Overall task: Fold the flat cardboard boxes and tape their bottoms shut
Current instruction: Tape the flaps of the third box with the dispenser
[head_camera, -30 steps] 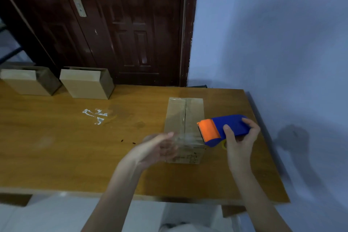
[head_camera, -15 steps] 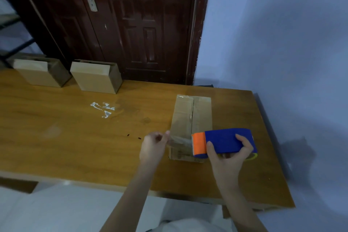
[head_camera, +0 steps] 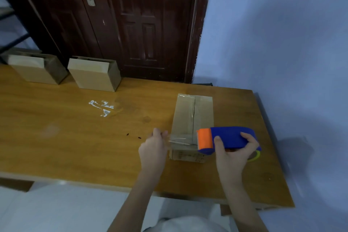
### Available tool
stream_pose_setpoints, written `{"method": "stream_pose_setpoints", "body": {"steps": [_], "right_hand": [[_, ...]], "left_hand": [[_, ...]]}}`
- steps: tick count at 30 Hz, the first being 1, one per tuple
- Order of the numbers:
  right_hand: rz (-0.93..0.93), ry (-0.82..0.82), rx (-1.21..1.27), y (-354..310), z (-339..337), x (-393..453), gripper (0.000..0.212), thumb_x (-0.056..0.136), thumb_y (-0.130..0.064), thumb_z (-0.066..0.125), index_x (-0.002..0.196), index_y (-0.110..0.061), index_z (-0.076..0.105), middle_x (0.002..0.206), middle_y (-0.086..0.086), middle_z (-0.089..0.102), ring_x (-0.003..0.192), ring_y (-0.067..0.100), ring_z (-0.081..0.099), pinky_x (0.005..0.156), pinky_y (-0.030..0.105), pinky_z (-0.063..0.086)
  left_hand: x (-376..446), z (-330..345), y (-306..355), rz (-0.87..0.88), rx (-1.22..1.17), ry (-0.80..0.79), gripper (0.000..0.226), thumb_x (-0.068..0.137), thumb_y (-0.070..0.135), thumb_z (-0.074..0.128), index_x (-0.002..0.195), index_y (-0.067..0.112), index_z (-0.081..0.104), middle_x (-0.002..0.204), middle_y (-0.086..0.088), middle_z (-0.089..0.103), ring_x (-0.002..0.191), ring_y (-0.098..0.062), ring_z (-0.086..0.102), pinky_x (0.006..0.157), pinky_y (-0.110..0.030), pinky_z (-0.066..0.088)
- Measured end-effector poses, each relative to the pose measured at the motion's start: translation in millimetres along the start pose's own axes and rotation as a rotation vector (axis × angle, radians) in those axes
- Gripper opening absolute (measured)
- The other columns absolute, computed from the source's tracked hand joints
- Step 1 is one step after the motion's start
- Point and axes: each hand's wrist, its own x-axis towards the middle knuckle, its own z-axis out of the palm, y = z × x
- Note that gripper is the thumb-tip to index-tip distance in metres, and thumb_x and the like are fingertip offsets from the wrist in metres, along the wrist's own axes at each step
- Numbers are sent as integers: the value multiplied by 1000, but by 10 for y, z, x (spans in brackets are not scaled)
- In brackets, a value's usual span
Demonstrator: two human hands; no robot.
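Since a second ago left hand [head_camera: 153,149] closed from reaching spread to pinching tape end; tape dispenser [head_camera: 225,140] shifted left over box.

Cardboard box [head_camera: 193,118] sits right of centre on bench [head_camera: 75,147], taped seam up; clear tape strip [head_camera: 178,140] stretched across its near end between the hands. Right hand [head_camera: 233,153] wraps round blue-orange dispenser, fingers curled on it. Two finished boxes [head_camera: 94,73] far left by dark door [head_camera: 131,24]; tape scraps [head_camera: 102,107] stuck on bench. Judgement: box light, stiff at edges, flaps give under pressure, so hold by side walls; tape thin, sticky, wrinkles easily, keep taut by its end.
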Motion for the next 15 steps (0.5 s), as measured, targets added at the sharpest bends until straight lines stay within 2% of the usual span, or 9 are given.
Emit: {"method": "stream_pose_setpoints", "body": {"steps": [4, 9, 10, 12, 13, 15], "right_hand": [[-95, 69, -30, -50, -160, 127, 65, 77, 10, 68, 108, -33, 30, 119, 5, 37, 84, -7, 58, 61, 10, 50], [-202, -43, -144, 72, -211, 35, 74, 72, 13, 72, 109, -35, 29, 111, -12, 38, 88, -9, 57, 64, 8, 50], [-218, -50, -165, 100, -217, 28, 78, 71, 13, 72, 111, -38, 29, 111, -12, 38, 89, -9, 57, 65, 8, 50], [-212, -58, -198, 135, -231, 34, 90, 71, 11, 73, 110, -56, 28, 112, -5, 41, 91, -8, 57, 65, 8, 50], [-202, -60, -214, 147, -242, 40, 94, 71, 10, 74, 106, -64, 28, 114, 1, 41, 90, -8, 57, 64, 8, 50], [-196, -54, -241, 167, -266, 50, 97, 71, 8, 75, 102, -70, 27, 116, 7, 41, 90, -7, 58, 64, 9, 51]], "left_hand": [[103, -4, -243, -8, -181, -10, 34, 97, 35, 44, 97, 5, 59, 61, 3, 51, 52, -17, 46, 40, -23, 23], [224, 15, -275, -15, -339, -101, 34, 95, 41, 47, 93, 9, 61, 59, 7, 51, 51, -8, 50, 43, -20, 30], [240, 16, -267, -9, -374, -134, 36, 95, 41, 47, 93, 8, 61, 60, 6, 53, 52, -9, 53, 45, -22, 35], [269, 10, -251, 9, -417, -199, 36, 95, 41, 47, 93, 7, 61, 61, 3, 54, 54, -16, 57, 50, -35, 47], [283, 17, -246, 17, -423, -226, 34, 95, 39, 47, 93, 8, 60, 61, 2, 54, 56, -19, 59, 54, -39, 51], [301, 38, -236, 24, -430, -255, 27, 96, 34, 49, 95, 9, 60, 62, 0, 54, 59, -24, 60, 59, -43, 52]]}}
